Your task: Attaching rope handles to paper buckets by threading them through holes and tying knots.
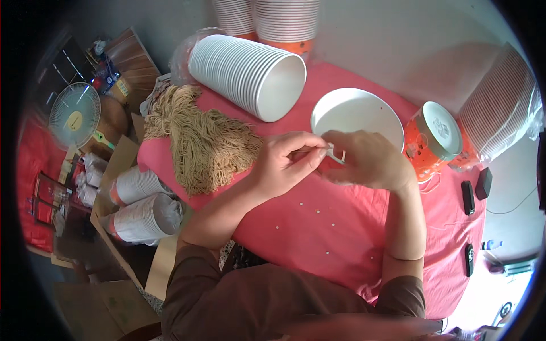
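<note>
My left hand [291,159] is closed in a pinch, thumb and forefinger on a small narrow white strip [332,153] over the middle of the table. Close against it, my right hand [369,158] curls its fingers at the strip's other side. Part of the strip is hidden by the fingers, and its kind is too small to make out. Just behind my right hand stands a wide white paper tub [344,111], open side up. A thick bundle of tan cords [213,150] lies to the left of my left hand.
A nested stack of white tubs [244,74] lies behind the cords. An orange tub [429,136] is upside down at right, beside a bagged stack [500,102]. Black objects [467,197] sit at the right edge. Small specks dot the red cloth [352,238]. Left: a carton [116,170], a fan [75,116].
</note>
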A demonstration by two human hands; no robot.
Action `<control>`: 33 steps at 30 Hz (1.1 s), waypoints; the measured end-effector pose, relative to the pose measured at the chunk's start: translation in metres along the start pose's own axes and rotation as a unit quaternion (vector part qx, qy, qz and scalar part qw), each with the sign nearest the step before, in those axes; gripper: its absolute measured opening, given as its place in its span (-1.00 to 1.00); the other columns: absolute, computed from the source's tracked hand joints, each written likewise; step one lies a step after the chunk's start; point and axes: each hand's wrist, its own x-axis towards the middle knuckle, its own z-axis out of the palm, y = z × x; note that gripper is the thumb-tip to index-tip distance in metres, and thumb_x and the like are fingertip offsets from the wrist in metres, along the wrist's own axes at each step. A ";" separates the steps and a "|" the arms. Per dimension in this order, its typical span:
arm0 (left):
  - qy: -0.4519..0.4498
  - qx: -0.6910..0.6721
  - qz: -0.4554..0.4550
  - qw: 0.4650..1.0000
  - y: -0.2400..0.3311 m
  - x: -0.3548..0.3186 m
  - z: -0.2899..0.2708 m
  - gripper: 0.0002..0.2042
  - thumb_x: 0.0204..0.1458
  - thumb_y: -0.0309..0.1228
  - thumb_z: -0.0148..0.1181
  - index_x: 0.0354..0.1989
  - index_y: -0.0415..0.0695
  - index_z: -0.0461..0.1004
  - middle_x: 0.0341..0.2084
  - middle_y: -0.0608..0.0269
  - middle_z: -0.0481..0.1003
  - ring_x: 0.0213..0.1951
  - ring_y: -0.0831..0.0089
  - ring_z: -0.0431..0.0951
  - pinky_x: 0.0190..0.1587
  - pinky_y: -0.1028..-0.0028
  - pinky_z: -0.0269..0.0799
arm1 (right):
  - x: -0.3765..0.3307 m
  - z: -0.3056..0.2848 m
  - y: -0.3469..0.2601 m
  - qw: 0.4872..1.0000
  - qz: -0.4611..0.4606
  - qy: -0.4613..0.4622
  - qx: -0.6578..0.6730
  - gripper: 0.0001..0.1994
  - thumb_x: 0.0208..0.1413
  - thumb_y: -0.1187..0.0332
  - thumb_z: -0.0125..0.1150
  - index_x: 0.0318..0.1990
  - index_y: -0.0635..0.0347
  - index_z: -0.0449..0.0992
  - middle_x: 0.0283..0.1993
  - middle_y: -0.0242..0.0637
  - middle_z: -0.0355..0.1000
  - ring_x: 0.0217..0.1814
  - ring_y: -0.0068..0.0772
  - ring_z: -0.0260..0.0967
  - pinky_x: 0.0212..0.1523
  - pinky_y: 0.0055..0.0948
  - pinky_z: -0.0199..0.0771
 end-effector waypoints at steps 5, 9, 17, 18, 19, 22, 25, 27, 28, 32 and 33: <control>-0.038 0.059 0.038 0.997 0.010 0.003 -0.004 -0.94 -0.02 -0.60 0.26 -0.37 -0.22 0.53 -0.55 0.23 0.53 -0.57 0.49 0.52 -0.54 0.51 0.36 | -0.008 -0.020 0.008 0.995 0.005 0.033 0.098 -0.74 0.05 0.42 0.26 -0.09 0.25 0.51 -0.41 -0.27 0.52 -0.40 -0.44 0.48 -0.36 -0.45 0.45; -0.047 0.115 0.056 0.991 0.000 -0.002 0.000 -0.92 -0.10 -0.62 0.26 -0.42 -0.22 0.50 -0.59 0.24 0.49 -0.59 0.46 0.51 -0.56 0.51 0.37 | -0.007 -0.016 0.009 0.996 0.003 0.046 0.080 -0.79 0.08 0.45 0.19 -0.11 0.24 0.52 -0.41 -0.24 0.53 -0.40 -0.41 0.50 -0.36 -0.43 0.46; -0.038 0.138 0.029 0.989 -0.010 -0.007 0.006 -0.92 -0.09 -0.67 0.24 -0.44 -0.26 0.48 -0.59 0.25 0.46 -0.58 0.57 0.48 -0.57 0.57 0.33 | -0.001 -0.002 0.011 0.998 0.002 0.059 0.025 -0.88 0.09 0.41 0.12 -0.28 0.15 0.58 -0.45 -0.18 0.53 -0.36 -0.07 0.51 -0.31 -0.19 0.46; -0.025 0.141 0.024 0.989 -0.011 -0.006 0.008 -0.92 -0.10 -0.61 0.26 -0.46 -0.21 0.47 -0.61 0.25 0.46 -0.61 0.48 0.49 -0.59 0.50 0.34 | 0.000 0.000 0.011 0.998 0.001 0.059 0.025 -0.88 0.09 0.41 0.12 -0.28 0.15 0.58 -0.45 -0.18 0.53 -0.36 -0.07 0.51 -0.31 -0.19 0.46; -0.011 0.144 0.019 0.989 -0.011 -0.006 0.008 -0.90 -0.11 -0.55 0.29 -0.49 -0.16 0.46 -0.63 0.25 0.45 -0.64 0.39 0.51 -0.61 0.43 0.36 | 0.001 0.002 0.012 0.998 -0.005 0.056 0.016 -0.89 0.09 0.41 0.12 -0.30 0.14 0.58 -0.46 -0.17 0.53 -0.37 -0.06 0.50 -0.32 -0.18 0.46; -0.014 0.140 0.011 0.990 -0.008 -0.006 0.009 -0.90 -0.09 -0.54 0.28 -0.49 -0.16 0.45 -0.62 0.24 0.46 -0.63 0.38 0.51 -0.60 0.43 0.37 | 0.003 0.003 0.012 0.998 -0.017 0.052 0.015 -0.89 0.09 0.41 0.11 -0.33 0.13 0.58 -0.47 -0.16 0.51 -0.39 -0.04 0.48 -0.34 -0.18 0.45; -0.010 0.146 0.016 0.989 -0.008 -0.007 0.011 -0.90 -0.06 -0.53 0.28 -0.47 -0.17 0.45 -0.61 0.23 0.48 -0.63 0.38 0.52 -0.58 0.42 0.39 | 0.004 0.002 0.013 0.998 -0.020 0.047 0.039 -0.89 0.09 0.41 0.12 -0.38 0.14 0.58 -0.47 -0.17 0.51 -0.40 -0.05 0.48 -0.35 -0.19 0.44; -0.010 0.145 0.023 0.989 -0.010 -0.007 0.012 -0.90 -0.06 -0.53 0.29 -0.47 -0.18 0.45 -0.61 0.23 0.48 -0.63 0.37 0.52 -0.58 0.42 0.39 | 0.004 -0.001 0.012 0.997 -0.019 0.044 0.054 -0.89 0.09 0.40 0.13 -0.40 0.14 0.58 -0.47 -0.17 0.51 -0.41 -0.06 0.48 -0.36 -0.20 0.44; -0.010 0.144 0.028 0.989 -0.010 -0.007 0.012 -0.90 -0.05 -0.53 0.29 -0.46 -0.18 0.45 -0.60 0.22 0.49 -0.62 0.37 0.52 -0.58 0.42 0.39 | 0.003 -0.004 0.010 0.998 -0.008 0.022 0.065 -0.91 0.09 0.44 0.15 -0.37 0.21 0.57 -0.45 -0.17 0.53 -0.41 -0.13 0.50 -0.35 -0.27 0.45; -0.019 0.137 0.018 0.990 -0.009 -0.007 0.013 -0.90 -0.05 -0.54 0.29 -0.46 -0.19 0.45 -0.60 0.22 0.49 -0.62 0.36 0.54 -0.57 0.43 0.41 | 0.005 -0.007 0.014 0.993 -0.005 -0.017 0.116 -0.92 0.09 0.50 0.15 -0.34 0.28 0.56 -0.43 -0.16 0.55 -0.42 -0.26 0.51 -0.35 -0.38 0.46; -0.017 0.135 0.015 0.991 -0.009 -0.007 0.013 -0.89 -0.04 -0.53 0.29 -0.45 -0.19 0.45 -0.60 0.23 0.50 -0.61 0.38 0.54 -0.57 0.44 0.42 | 0.006 -0.006 0.014 0.993 -0.004 -0.016 0.115 -0.92 0.09 0.50 0.15 -0.34 0.28 0.56 -0.43 -0.16 0.55 -0.42 -0.26 0.51 -0.35 -0.38 0.46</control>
